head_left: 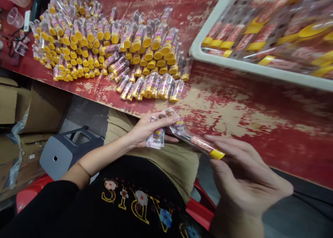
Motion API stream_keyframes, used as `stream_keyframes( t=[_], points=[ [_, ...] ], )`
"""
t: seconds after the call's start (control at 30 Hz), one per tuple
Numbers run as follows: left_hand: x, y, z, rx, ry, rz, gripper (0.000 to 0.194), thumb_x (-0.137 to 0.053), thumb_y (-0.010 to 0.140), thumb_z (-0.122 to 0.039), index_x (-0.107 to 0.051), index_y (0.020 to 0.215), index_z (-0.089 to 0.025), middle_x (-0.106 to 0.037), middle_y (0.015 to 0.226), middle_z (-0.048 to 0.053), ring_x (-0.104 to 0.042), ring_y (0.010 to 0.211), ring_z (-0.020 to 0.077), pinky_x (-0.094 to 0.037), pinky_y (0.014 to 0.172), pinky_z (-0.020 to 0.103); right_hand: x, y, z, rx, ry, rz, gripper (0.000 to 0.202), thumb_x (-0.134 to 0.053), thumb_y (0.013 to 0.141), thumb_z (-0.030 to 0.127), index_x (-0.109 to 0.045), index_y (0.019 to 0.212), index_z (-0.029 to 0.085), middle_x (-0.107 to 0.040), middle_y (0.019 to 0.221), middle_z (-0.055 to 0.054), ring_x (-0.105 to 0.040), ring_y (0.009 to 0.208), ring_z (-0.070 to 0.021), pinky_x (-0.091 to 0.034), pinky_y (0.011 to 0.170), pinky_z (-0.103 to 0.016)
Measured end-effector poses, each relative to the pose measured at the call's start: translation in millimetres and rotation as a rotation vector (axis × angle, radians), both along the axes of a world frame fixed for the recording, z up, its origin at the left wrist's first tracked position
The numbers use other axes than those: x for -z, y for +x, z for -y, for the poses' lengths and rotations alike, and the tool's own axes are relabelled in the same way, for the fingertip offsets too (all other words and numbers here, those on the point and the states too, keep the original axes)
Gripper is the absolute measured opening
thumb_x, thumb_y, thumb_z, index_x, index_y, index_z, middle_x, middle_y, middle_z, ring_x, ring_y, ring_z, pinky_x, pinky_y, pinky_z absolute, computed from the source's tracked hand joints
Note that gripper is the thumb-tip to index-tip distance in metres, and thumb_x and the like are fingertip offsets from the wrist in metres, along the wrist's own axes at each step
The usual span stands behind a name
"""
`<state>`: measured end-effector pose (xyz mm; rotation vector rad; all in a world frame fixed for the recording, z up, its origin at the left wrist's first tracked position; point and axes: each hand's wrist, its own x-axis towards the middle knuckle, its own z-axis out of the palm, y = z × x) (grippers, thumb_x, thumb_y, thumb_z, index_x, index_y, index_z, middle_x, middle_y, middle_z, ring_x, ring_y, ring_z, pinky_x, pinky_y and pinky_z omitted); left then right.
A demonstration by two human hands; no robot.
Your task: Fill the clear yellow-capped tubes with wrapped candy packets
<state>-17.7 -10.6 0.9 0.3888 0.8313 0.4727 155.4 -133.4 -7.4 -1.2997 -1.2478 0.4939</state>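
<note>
My left hand (153,127) is closed over a small stack of printed packets (156,138) and pinches the upper end of a clear plastic tube (184,132). That tube slants down to the right, with a red and white label and a yellow end. At its yellow end (217,154), my right hand (241,172) holds it between thumb and fingers. Beyond my hands, a large pile of clear tubes with yellow ends (145,58) lies on the worn red table (215,103).
A white tray (249,67) of red-labelled tubes with yellow parts stands at the upper right. Cardboard boxes (44,109) and a grey plastic stool (67,151) are at the left below the table. Clear cups (15,18) and cables sit at the far upper left.
</note>
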Motion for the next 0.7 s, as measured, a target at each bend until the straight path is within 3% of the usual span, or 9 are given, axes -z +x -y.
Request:
stream_keyframes(
  t=[0.13, 0.27, 0.4, 0.5, 0.6, 0.7],
  points=[
    [-4.5, -1.1, -0.3, -0.066, 0.028, -0.013, 0.032, -0.093, 0.074, -0.030, -0.070, 0.090, -0.012, -0.075, 0.084, 0.005, -0.073, 0.076, 0.0155, -0.065, 0.069, 0.030, -3.9, -3.8, 3.3, -0.031, 0.018, 0.184, 0.067, -0.083, 0.079, -0.001, -0.076, 0.134, 0.037, -0.082, 0.120, -0.009, -0.080, 0.098, -0.0240, -0.067, 0.078, -0.038],
    [-9.5, -1.8, 0.9, -0.041, 0.057, -0.060, 0.043, -0.097, 0.070, -0.034, -0.069, 0.095, -0.013, -0.077, 0.090, 0.007, -0.076, 0.080, 0.0178, -0.064, 0.075, 0.032, -4.1, -7.9, 5.4, -0.155, -0.028, 0.201, 0.063, -0.075, 0.086, -0.001, -0.074, 0.136, 0.038, -0.080, 0.127, -0.005, -0.080, 0.102, -0.0211, -0.068, 0.085, -0.035],
    [-13.4, 0.3, 7.6, -0.049, 0.089, -0.052, 0.054, -0.100, 0.064, -0.046, -0.068, 0.095, -0.014, -0.077, 0.086, 0.007, -0.076, 0.078, 0.0192, -0.063, 0.072, 0.031, 4.9, -19.2, 5.3, 0.047, -0.025, 0.112, 0.063, -0.078, 0.082, -0.002, -0.076, 0.133, 0.036, -0.081, 0.112, -0.003, -0.078, 0.093, -0.0182, -0.066, 0.080, -0.032],
    [-12.8, 3.7, 15.2, -0.155, 0.143, -0.090, 0.061, -0.100, 0.060, -0.055, -0.068, 0.094, -0.016, -0.077, 0.084, 0.005, -0.074, 0.074, 0.0179, -0.062, 0.072, 0.031, 11.6, -33.2, 2.1, 0.089, -0.039, 0.024, 0.064, -0.079, 0.086, 0.006, -0.071, 0.140, 0.038, -0.074, 0.130, -0.006, -0.077, 0.102, -0.0202, -0.068, 0.082, -0.036],
    [-12.2, 6.7, 20.7, -0.191, 0.186, -0.198, 0.057, -0.098, 0.063, -0.055, -0.072, 0.095, -0.016, -0.077, 0.085, 0.003, -0.073, 0.074, 0.0159, -0.062, 0.075, 0.031, 14.9, -45.7, -5.1, 0.109, -0.007, 0.096, 0.060, -0.076, 0.090, 0.011, -0.069, 0.142, 0.037, -0.074, 0.133, -0.007, -0.076, 0.115, -0.0244, -0.068, 0.093, -0.043],
    [-15.0, 8.0, 23.1, -0.146, 0.202, -0.226, 0.056, -0.099, 0.063, -0.051, -0.075, 0.100, -0.016, -0.078, 0.092, 0.005, -0.073, 0.077, 0.0164, -0.062, 0.074, 0.030, 16.0, -52.4, -14.5, 0.210, -0.002, 0.091, 0.048, -0.075, 0.092, 0.014, -0.074, 0.137, 0.032, -0.078, 0.122, -0.008, -0.077, 0.107, -0.0232, -0.067, 0.090, -0.042]
  ],
)
